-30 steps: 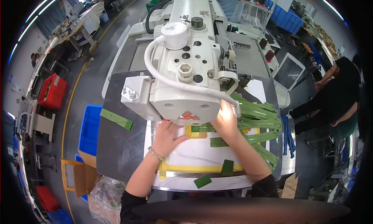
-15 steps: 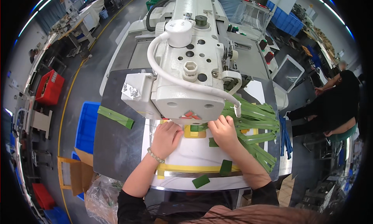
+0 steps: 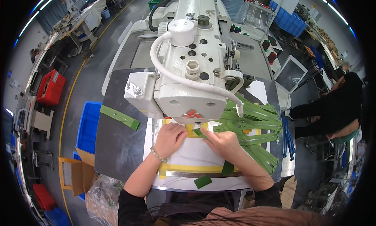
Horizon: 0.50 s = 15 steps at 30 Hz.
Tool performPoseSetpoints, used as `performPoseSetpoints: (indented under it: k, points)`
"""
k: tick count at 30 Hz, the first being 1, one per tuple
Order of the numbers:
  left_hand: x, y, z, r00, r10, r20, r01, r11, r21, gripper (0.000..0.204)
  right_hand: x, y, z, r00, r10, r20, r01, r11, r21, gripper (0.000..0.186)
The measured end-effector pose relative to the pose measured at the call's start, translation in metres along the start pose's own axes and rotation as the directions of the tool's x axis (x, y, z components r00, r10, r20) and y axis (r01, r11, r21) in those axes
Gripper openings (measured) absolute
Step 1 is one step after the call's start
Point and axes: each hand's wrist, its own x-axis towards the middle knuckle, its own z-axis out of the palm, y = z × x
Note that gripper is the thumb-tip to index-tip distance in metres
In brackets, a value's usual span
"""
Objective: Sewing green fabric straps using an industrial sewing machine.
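Observation:
Under the head of a white sewing machine (image 3: 188,90), both my hands work at a white sheet (image 3: 184,157) with yellow tape. My left hand (image 3: 171,137) has its fingers curled together at the left of a yellow-marked spot; its fingertips are partly hidden, and I cannot make out what they hold. My right hand (image 3: 224,143) pinches a small green fabric piece (image 3: 198,132), tilted over that spot. Green straps (image 3: 260,126) fan out beyond my right hand. Two green rectangles, one near my right forearm (image 3: 228,168) and one at the front edge (image 3: 202,181), lie loose.
A single green strap (image 3: 119,117) lies on the dark table plate (image 3: 113,147) at left. Blue straps (image 3: 288,141) hang at the right edge. A blue bin (image 3: 89,126) and cardboard box (image 3: 82,171) stand left. A person in black (image 3: 333,104) is at right.
My right hand has shifted left and nearer, its index finger now reaching over the green piece, which has turned askew. My left hand has barely moved.

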Motion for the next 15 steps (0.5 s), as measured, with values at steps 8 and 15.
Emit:
performPoseSetpoints:
  k: [8,15]
  points:
    - [0.004,0.004,0.007,0.983,0.162,0.086,-0.17,0.982,0.087,0.027,-0.009,-0.002,-0.003,0.994,-0.033,0.103,0.028,0.998,0.048,0.013]
    - [0.009,0.017,0.015,0.951,0.125,0.283,-0.208,0.935,0.288,0.031,-0.008,-0.009,-0.053,0.922,0.117,0.37,-0.006,0.958,-0.286,0.024]
